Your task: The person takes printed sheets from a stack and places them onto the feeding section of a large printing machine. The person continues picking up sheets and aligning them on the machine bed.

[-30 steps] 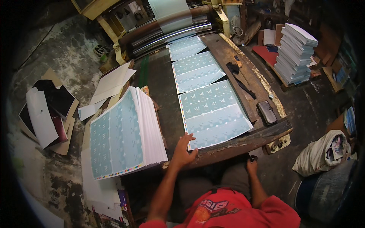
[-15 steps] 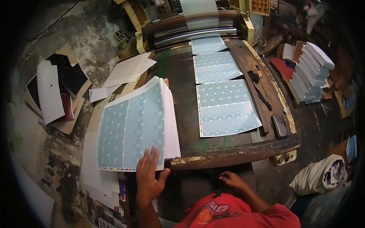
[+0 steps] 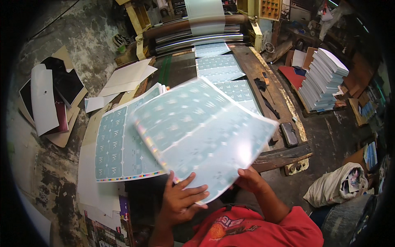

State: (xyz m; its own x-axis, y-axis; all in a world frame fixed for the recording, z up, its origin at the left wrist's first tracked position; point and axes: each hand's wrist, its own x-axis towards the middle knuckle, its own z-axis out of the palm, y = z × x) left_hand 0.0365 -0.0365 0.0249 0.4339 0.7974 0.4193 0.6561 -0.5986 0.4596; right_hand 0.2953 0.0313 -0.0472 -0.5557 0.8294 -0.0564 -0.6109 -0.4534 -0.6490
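Observation:
A large printed sheet (image 3: 201, 131) in pale blue-green, blurred by motion, hangs tilted in the air between my hands. My right hand (image 3: 252, 181) pinches its near right edge, thumb on top. Across its near left corner lies my left hand (image 3: 185, 197), fingers spread and touching the paper. Behind and left of it is a thick stack of printed sheets (image 3: 109, 144), partly covered by the raised one. Similar sheets (image 3: 220, 68) lie in a row on the dark feed table (image 3: 181, 68), the nearest partly hidden.
Beyond the table stand the machine's metal rollers (image 3: 197, 39). A black pouch (image 3: 289, 134) rests at its right edge. Blank sheets (image 3: 123, 78) and card scraps (image 3: 53, 99) lie left. To the right are a tall paper stack (image 3: 323, 80) and a white sack (image 3: 337, 185).
The nearest sheet has been lifted off the table and swung left toward me. My right hand came up to its edge; my left hand moved right from the stack onto its corner.

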